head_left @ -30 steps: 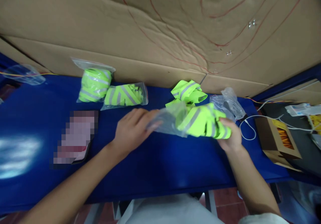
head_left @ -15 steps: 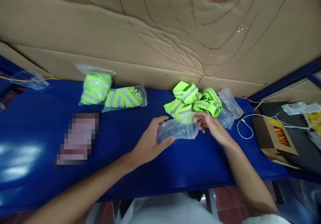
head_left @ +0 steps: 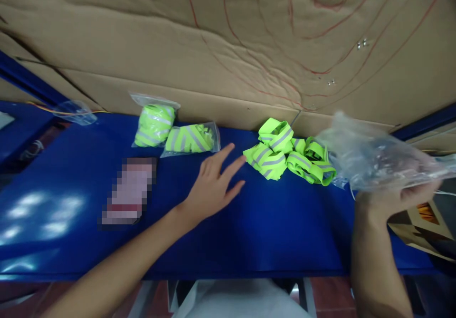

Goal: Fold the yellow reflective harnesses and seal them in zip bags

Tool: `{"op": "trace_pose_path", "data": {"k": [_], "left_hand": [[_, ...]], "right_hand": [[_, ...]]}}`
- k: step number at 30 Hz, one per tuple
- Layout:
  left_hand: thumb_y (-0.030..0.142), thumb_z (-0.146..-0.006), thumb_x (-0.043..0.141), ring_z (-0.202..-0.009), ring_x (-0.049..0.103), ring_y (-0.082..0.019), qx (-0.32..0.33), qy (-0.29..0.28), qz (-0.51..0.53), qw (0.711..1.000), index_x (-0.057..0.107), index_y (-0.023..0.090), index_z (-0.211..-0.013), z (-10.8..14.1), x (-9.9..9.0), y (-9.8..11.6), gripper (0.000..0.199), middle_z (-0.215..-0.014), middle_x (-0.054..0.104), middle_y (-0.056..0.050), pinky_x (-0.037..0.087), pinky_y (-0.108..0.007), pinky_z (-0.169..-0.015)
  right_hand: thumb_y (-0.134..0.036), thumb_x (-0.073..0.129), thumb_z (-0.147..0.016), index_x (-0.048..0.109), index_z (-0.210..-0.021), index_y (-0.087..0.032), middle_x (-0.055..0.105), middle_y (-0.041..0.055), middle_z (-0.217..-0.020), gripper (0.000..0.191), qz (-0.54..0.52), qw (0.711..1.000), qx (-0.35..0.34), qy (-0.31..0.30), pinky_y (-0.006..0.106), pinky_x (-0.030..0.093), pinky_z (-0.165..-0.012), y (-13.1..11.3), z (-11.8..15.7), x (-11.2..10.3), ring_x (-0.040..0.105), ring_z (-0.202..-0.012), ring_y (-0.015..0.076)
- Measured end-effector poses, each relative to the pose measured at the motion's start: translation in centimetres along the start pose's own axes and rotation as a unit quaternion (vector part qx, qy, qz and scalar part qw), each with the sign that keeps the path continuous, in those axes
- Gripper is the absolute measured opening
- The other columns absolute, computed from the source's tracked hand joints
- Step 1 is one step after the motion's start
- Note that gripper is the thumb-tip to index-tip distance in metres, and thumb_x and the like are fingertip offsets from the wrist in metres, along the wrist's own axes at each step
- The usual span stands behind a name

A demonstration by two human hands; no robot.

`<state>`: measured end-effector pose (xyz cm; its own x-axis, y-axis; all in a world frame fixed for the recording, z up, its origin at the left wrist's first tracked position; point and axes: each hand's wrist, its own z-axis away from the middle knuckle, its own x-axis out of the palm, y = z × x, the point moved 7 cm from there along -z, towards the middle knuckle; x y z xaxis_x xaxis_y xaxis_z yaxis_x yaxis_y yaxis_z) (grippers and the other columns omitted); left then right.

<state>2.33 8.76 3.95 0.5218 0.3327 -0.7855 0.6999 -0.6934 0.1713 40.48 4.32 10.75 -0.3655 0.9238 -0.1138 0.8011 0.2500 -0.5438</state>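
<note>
My left hand (head_left: pixel 213 185) hovers over the blue table with its fingers spread and nothing in them, just left of a pile of neon yellow-green straps (head_left: pixel 270 154) with grey reflective stripes. At the right, my right hand (head_left: pixel 402 199) is raised and closed on a clear plastic bag (head_left: pixel 370 154), which is blurred and partly hides the hand. Two clear bags packed with the same straps lie near the cardboard wall: an upright-looking one (head_left: pixel 155 124) and a flatter one (head_left: pixel 192 138) beside it.
A pixelated flat object (head_left: pixel 128 192) lies on the blue table (head_left: pixel 270 242) at the left. A clear plastic cup (head_left: pixel 78 113) rests near the back left. Cardboard (head_left: pixel 171 56) rises behind the table. An open cardboard box (head_left: pixel 423 227) is at the right, partly behind my arm.
My left hand has let go of the clear bag and opened. My right hand has moved far right and up, now holding clear plastic. The view has shifted slightly left.
</note>
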Motion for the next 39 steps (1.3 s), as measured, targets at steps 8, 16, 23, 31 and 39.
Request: {"op": "trace_pose_path", "data": {"k": [8, 16, 23, 31, 39], "left_hand": [[0.031, -0.102, 0.056, -0.131, 0.056, -0.040, -0.107, -0.010, -0.146, 0.983, 0.065, 0.015, -0.126, -0.2, 1.9, -7.8, 0.030, -0.143, 0.060, -0.023, 0.040, -0.056, -0.103], [0.019, -0.093, 0.060, -0.098, 0.064, -0.030, -0.036, 0.018, -0.121, 0.992, 0.068, 0.018, -0.092, -0.4, 1.2, -4.6, 0.009, -0.100, 0.073, -0.011, 0.041, -0.045, -0.088], [0.015, -0.092, 0.057, -0.087, 0.065, -0.026, 0.059, -0.030, -0.088, 0.994, 0.067, 0.017, -0.088, 0.1, 2.7, -1.0, 0.011, -0.089, 0.071, -0.009, 0.044, -0.040, -0.080], [0.016, -0.093, 0.056, -0.084, 0.065, -0.027, 0.075, -0.020, -0.066, 0.995, 0.066, 0.017, -0.089, 0.1, 2.4, -0.8, 0.011, -0.089, 0.071, -0.009, 0.046, -0.041, -0.077], [0.014, -0.089, 0.061, -0.082, 0.067, -0.024, 0.044, 0.057, -0.018, 0.997, 0.065, 0.017, -0.089, 0.2, 0.9, -0.6, 0.006, -0.088, 0.072, -0.007, 0.048, -0.038, -0.074]], "right_hand": [[-0.063, 0.059, -0.095, 0.059, -0.149, -0.020, 0.033, 0.0188, -0.169, 0.069, 0.200, 0.894, -0.081, -0.393, 0.046, 0.035, -0.124, 6.0, 1.9, 4.8, 0.037, -0.156, 0.0314], [-0.056, 0.063, -0.093, 0.052, -0.153, -0.023, 0.024, 0.0159, -0.173, 0.070, 0.139, 0.912, -0.139, -0.361, 0.045, 0.030, -0.126, 2.6, 1.3, 3.8, 0.027, -0.161, 0.0285], [-0.016, 0.048, -0.076, 0.079, -0.106, -0.023, 0.070, 0.0085, -0.134, 0.044, 0.250, 0.916, -0.157, -0.270, 0.046, 0.036, -0.112, 5.6, 0.4, 2.4, 0.064, -0.129, 0.0259], [-0.011, 0.044, -0.072, 0.076, -0.115, -0.017, 0.065, 0.0148, -0.138, 0.055, 0.290, 0.930, -0.159, -0.163, 0.047, 0.046, -0.109, 5.9, -2.9, -0.7, 0.061, -0.131, 0.0282], [-0.039, 0.067, -0.089, 0.049, -0.155, -0.027, 0.024, 0.0136, -0.173, 0.070, 0.197, 0.858, -0.109, -0.461, 0.051, 0.032, -0.126, 2.2, -0.9, -1.1, 0.026, -0.161, 0.0306]]}}
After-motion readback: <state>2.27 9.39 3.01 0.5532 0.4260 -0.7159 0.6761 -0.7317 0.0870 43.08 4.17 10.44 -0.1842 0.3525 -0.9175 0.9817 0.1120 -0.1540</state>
